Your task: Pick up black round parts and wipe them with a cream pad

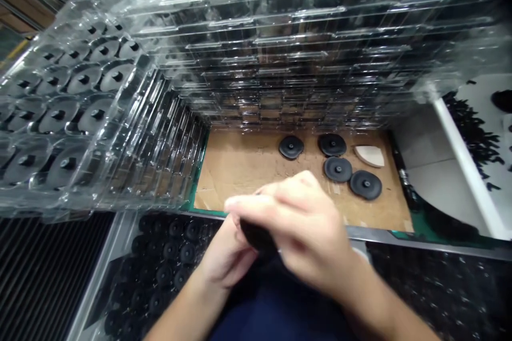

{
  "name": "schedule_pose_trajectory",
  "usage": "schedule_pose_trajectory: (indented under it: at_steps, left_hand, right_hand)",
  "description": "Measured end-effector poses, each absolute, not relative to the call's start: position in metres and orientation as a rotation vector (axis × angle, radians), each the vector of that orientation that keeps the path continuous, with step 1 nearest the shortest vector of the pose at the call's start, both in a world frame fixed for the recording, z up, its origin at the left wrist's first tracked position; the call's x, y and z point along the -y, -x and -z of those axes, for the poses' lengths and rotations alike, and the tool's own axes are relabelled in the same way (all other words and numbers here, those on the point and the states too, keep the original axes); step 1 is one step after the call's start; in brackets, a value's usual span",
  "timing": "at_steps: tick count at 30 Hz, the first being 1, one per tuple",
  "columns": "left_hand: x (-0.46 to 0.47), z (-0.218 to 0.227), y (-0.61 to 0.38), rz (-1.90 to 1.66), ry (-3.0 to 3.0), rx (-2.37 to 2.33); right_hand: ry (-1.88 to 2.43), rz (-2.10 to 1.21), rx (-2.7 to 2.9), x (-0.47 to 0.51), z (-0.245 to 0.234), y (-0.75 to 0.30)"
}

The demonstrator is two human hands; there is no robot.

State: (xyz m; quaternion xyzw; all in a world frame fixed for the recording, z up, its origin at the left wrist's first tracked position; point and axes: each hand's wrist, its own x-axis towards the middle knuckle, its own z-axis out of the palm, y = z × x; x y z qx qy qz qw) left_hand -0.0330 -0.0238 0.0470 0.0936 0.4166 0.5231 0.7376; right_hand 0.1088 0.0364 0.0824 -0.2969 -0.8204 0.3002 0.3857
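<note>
Our grip was closed on a dark piece (258, 237), pinched between the left hand (230, 253) on one side and the right hand (308, 218), which curled over it from the other. Both hands were blurred, and the fingers hid so much of the piece that we could not tell its full shape. We held it around the middle of the tabletop's near edge, in front of our navy clothing (276, 303).

On the green tabletop (422, 222) we had a sheet of cardboard (240, 165). Toward the sheet's far edge, right of its middle, we saw one black rounded piece (291, 147) by itself. Three more black pieces (338, 169) sat close together, running from the far edge toward the right edge, each with a small raised hub; we could not tell whether they touched. Near the sheet's far right corner lay a pale, pointed piece (370, 156).

Clear plastic trays (300, 58) rose in a stack along the tabletop's far edge, and a second stack (58, 117) stood at its left edge, dark pieces showing in its pockets. Beyond the right edge we saw a heap of small black parts (472, 133). Below the near edge, to our left, round black pieces (170, 250) stood in rows.
</note>
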Motion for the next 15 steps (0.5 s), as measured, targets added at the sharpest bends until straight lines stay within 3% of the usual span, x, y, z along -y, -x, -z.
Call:
schedule_pose_trajectory:
  at_steps: [4,9,12,15]
  left_hand:
    - [0.028,-0.041,0.041,-1.234,-0.174,-0.858]
    - [0.03,-0.041,0.048,-1.242,-0.184,-0.804]
    - [0.029,-0.041,0.047,-1.227,-0.208,-0.75]
    - [0.029,-0.04,0.044,-1.206,-0.211,-0.765]
  right_hand:
    - [1.232,-0.978,2.024,-0.045,-0.031,-0.124]
    - [1.356,-1.031,1.983,-0.029,0.031,-0.132]
    - [1.429,-0.997,1.89,-0.025,0.013,-0.129]
    - [1.394,-0.891,1.785,-0.023,-0.039,-0.115]
